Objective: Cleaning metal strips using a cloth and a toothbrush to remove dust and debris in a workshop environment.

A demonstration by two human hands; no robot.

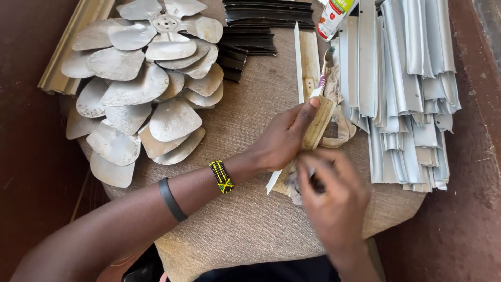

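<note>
Beside the stack of grey metal strips (412, 89), our left hand (282, 140) clamps a pale channel piece (319, 122) on the cloth-covered table (245, 219). Our right hand (334, 196) curls around a crumpled rag (293, 180), against that piece's near end. Fan blades (141, 89) sit well left of the strips.

Soft, even daylight fills the scene with faint shadows, dull glare sits on the metal fan blades (141, 89) and silver strips (412, 83), the right hand (334, 198) is motion-blurred, and the edges bow slightly outward.
</note>
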